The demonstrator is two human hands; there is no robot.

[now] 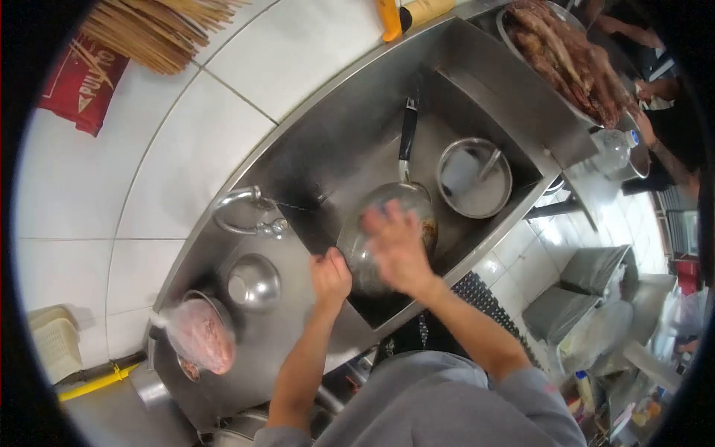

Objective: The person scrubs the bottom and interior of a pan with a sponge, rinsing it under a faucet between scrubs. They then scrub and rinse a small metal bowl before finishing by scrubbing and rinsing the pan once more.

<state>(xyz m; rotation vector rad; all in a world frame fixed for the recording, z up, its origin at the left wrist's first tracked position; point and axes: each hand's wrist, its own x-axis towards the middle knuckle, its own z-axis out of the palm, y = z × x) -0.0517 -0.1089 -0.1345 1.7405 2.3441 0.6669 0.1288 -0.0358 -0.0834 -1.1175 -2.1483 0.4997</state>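
My left hand [331,277] is closed on the near-left edge of a round, greyish, shiny piece that looks like a pan lid [356,237]. Across its surface lies my right hand [398,246], smeared by motion, fingers stretched forward; a small blue patch shows by the fingertips, and I cannot make out what it is. Beneath or just behind the lid is a pan whose black handle [408,134] points to the far side of the sink. Right of the pan stands a round metal pot [475,179] with cloudy liquid and a utensil in it.
Metal sink walls [477,104] surround the work. To the left are a chrome faucet [249,212], a metal bowl [253,281] and a bag of pinkish food [199,335]. A tray of meat [558,59] sits at the far right, with other people beyond it.
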